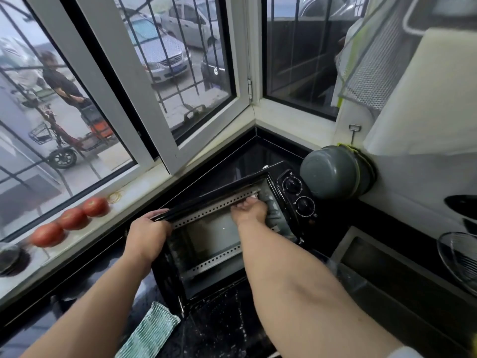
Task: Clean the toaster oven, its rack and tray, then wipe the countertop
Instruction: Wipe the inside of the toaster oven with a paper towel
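The black toaster oven (294,192) stands on the dark countertop (222,329) with its door open toward me. My left hand (148,232) grips the oven's top left corner. My right hand (249,209) reaches inside the cavity (211,233) and holds a grey cloth (271,205) against the upper right inner wall. Perforated metal strips line the top and bottom of the cavity. No rack or tray shows inside. A green and white striped cloth (152,332) lies on the counter in front of the oven, to the left.
Three tomatoes (72,218) sit on the window ledge at left. A grey bowl (333,171) rests on its side at the oven's right. A dark tray (392,277) and a glass bowl (459,257) are at right. Windows close in behind.
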